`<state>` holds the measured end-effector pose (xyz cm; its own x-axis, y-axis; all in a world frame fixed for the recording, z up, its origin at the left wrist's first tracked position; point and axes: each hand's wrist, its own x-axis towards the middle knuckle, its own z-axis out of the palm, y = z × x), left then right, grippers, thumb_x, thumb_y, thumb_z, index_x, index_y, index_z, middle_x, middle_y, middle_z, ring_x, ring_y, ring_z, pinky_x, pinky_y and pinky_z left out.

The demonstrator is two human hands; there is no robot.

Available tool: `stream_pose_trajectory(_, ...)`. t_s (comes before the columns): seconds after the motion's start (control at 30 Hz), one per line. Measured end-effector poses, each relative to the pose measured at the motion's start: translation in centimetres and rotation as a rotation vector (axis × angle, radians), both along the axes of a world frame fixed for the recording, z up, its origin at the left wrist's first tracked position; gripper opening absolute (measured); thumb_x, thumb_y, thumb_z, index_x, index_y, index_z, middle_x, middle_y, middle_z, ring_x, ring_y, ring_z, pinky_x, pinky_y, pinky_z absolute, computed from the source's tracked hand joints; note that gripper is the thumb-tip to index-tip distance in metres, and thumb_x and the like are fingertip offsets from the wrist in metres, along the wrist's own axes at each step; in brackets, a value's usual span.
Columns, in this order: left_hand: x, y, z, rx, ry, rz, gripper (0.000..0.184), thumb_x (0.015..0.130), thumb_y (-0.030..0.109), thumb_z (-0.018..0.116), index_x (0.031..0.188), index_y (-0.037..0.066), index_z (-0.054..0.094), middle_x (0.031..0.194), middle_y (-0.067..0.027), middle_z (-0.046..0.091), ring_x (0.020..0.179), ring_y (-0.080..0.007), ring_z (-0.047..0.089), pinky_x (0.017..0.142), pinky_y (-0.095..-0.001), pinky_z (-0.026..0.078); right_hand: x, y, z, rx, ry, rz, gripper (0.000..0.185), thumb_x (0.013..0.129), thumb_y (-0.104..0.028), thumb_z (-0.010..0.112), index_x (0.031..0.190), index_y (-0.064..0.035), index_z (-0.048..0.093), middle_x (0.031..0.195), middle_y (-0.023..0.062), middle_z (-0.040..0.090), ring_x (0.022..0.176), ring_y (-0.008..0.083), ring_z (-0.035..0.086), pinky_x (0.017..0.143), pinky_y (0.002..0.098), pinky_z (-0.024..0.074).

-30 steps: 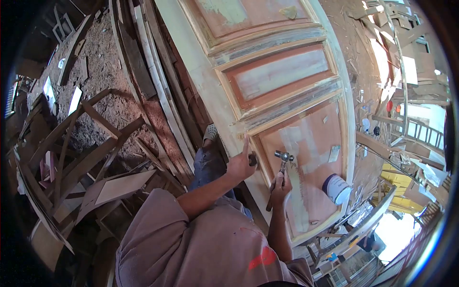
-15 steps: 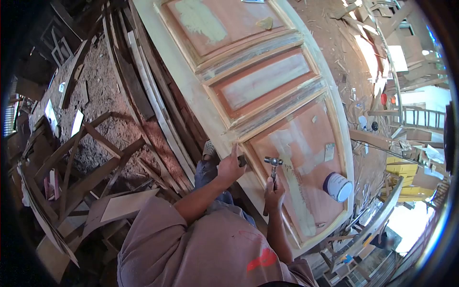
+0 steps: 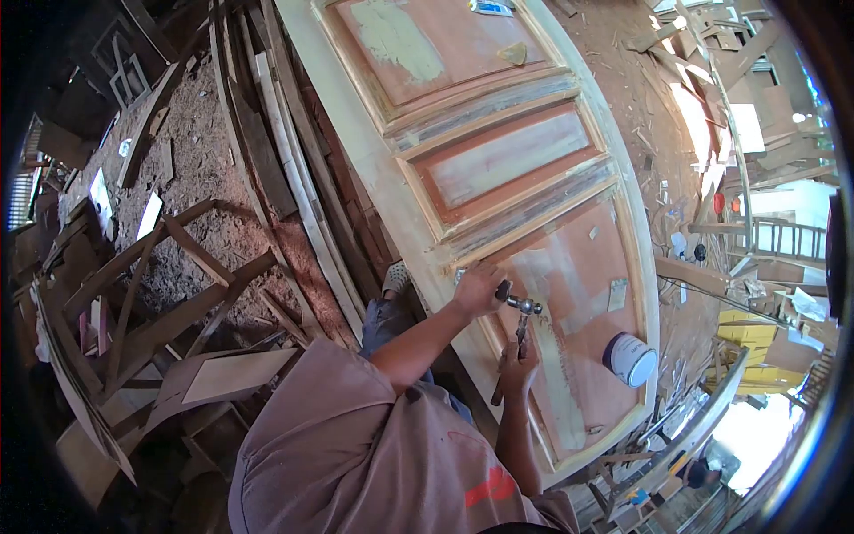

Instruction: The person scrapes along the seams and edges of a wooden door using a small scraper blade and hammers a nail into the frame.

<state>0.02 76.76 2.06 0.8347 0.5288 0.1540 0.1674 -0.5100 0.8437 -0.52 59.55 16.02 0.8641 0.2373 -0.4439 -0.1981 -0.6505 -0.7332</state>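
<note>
A wooden door with raised panels (image 3: 645,258) lies in front of me, patched with pale filler. My left hand (image 3: 480,289) is closed around a dark-handled tool (image 3: 504,291) over the frame of the lower panel; its far end is mostly hidden by my fingers. In my right hand (image 3: 519,363), closed on its handle, is a ball-peen hammer (image 3: 527,306). The hammer's head is right beside the tool's dark end; I cannot tell whether they touch. To the right, a white and purple can (image 3: 630,359) rests on the door, and a small flat piece (image 3: 616,295) lies above it.
At the door's upper end are a tube (image 3: 491,8) and a yellowish lump (image 3: 512,54). Long boards (image 3: 289,165) run along its left side. A wooden frame (image 3: 200,249) and scraps cover the ground at left. Yellow items (image 3: 756,347) stand at right.
My left hand has moved right and slightly up, bringing the dark handle end to the hammer head. Its pointing finger has curled in. The view has shifted slightly.
</note>
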Motion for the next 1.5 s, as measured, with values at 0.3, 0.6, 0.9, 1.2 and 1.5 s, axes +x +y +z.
stream_pose_trajectory(0.3,0.7,0.2,-0.4,0.005,-0.065,0.081,0.024,0.081,0.019,0.082,0.095,0.011,0.064,0.084,-0.0104,0.068,0.086,-0.0335,0.071,0.079,-0.0502,0.053,1.1,-0.3,-0.1,-0.049,-0.008,-0.002,0.021,0.114,-0.022,0.062,0.101,-0.0059,0.064,0.073,-0.0037,0.054,0.062,0.0068,0.052,0.054,0.0292,0.0412)
stream_pose_trajectory(0.6,0.4,1.0,0.0,-0.037,-0.122,0.095,0.030,0.071,0.018,0.083,0.090,0.011,0.060,0.083,-0.0111,0.065,0.082,-0.0363,0.068,0.077,-0.0495,0.053,2.6,3.3,-0.1,0.031,0.026,0.005,0.023,0.116,-0.022,0.057,0.103,-0.0047,0.063,0.071,-0.0014,0.054,0.060,0.0103,0.052,0.055,0.0324,0.0428)
stream_pose_trajectory(0.9,0.4,0.8,0.1,-0.032,-0.116,0.124,0.028,0.074,0.021,0.083,0.090,0.012,0.062,0.084,-0.0107,0.066,0.082,-0.0341,0.069,0.077,-0.0490,0.052,1.8,1.7,-2.4,-0.019,-0.156,0.051,0.026,0.118,-0.026,0.053,0.101,-0.0077,0.058,0.071,-0.0019,0.055,0.053,0.0059,0.049,0.045,0.0274,0.0410)
stream_pose_trajectory(1.2,0.4,0.8,-0.5,0.004,-0.069,0.064,0.030,0.074,0.020,0.082,0.098,0.010,0.067,0.087,-0.0106,0.069,0.082,-0.0335,0.069,0.080,-0.0479,0.053,2.7,2.2,-1.5,-0.024,-0.123,0.143,0.026,0.118,-0.025,0.053,0.101,-0.0071,0.060,0.071,-0.0014,0.055,0.055,0.0071,0.051,0.047,0.0283,0.0423)
stream_pose_trajectory(1.5,0.8,0.5,-0.7,0.000,-0.124,0.129,0.029,0.074,0.021,0.083,0.092,0.011,0.063,0.083,-0.0091,0.066,0.081,-0.0329,0.069,0.077,-0.0489,0.052,2.7,0.9,-2.7,-0.109,-0.083,0.097,0.030,0.115,-0.025,0.056,0.128,-0.0008,0.069,0.074,0.0028,0.055,0.066,0.0132,0.054,0.061,0.0360,0.0461)
